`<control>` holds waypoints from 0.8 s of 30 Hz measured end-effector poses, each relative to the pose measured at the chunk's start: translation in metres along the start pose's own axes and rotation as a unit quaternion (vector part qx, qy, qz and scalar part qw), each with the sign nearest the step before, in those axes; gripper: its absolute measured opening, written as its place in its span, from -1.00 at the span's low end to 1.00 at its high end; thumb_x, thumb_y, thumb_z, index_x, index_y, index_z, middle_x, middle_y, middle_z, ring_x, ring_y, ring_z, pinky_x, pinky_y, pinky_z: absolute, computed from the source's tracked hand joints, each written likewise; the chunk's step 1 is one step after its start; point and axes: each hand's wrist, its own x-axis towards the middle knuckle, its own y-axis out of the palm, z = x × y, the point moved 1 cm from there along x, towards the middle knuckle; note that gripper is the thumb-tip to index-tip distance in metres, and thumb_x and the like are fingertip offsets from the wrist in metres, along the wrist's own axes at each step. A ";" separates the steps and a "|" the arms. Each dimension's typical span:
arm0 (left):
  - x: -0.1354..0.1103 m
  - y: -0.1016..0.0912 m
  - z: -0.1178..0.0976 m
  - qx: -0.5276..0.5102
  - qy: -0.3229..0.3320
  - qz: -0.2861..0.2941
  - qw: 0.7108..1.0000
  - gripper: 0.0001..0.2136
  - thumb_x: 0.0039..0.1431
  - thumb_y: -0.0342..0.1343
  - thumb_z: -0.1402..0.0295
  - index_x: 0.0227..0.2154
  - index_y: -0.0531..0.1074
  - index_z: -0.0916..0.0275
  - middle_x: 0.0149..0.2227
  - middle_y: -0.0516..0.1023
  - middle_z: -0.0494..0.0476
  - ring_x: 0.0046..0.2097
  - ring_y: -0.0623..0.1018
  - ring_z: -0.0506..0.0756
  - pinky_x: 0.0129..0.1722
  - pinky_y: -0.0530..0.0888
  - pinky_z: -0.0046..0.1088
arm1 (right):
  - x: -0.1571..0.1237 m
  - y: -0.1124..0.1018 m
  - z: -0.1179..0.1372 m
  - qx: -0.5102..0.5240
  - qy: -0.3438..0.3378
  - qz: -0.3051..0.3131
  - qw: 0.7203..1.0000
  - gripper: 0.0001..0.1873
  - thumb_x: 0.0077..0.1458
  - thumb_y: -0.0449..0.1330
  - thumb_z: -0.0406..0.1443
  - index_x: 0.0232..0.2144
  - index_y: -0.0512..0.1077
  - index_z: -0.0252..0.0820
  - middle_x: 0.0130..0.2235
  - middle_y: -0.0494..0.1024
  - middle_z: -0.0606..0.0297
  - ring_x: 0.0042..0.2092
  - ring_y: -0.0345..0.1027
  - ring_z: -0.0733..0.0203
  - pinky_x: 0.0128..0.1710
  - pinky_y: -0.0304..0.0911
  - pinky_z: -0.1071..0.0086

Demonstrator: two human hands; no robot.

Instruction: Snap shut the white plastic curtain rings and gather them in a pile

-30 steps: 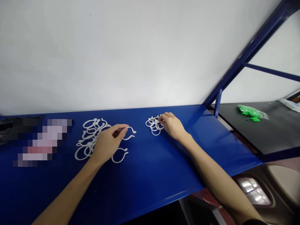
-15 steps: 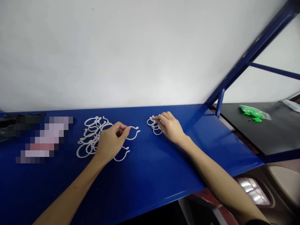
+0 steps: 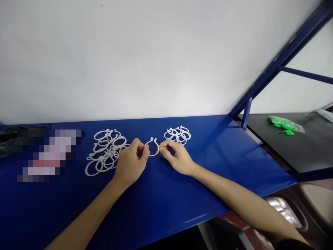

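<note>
Clamped on white ring [image 3: 152, 148] from both sides: left hand [image 3: 131, 163] pinching its left arc, right hand [image 3: 177, 158] its right arc. Sitting low at blue shelf [image 3: 169, 198], touching or just clear, cannot tell. Between big loose pile [image 3: 104, 154] and small pile [image 3: 178, 134]; open ends on top, apart. Likely failure: thin springy plastic popping out of fingertip pinch under uneven squeeze, then landing among look-alikes in either pile. Also possible: ends sliding past each other, twisting the ring.
</note>
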 end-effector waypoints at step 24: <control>0.009 -0.011 0.001 -0.098 -0.043 0.080 0.991 -0.71 0.27 0.04 0.09 -0.14 0.54 0.11 -0.40 0.67 -0.01 -0.48 0.52 0.04 -0.42 0.38 -0.44 | 0.011 -0.080 0.003 -0.424 -0.081 0.055 0.900 -0.77 0.30 0.18 -0.22 -0.06 0.51 -0.18 -0.07 0.52 0.13 -0.07 0.45 0.08 -0.05 0.41 0.19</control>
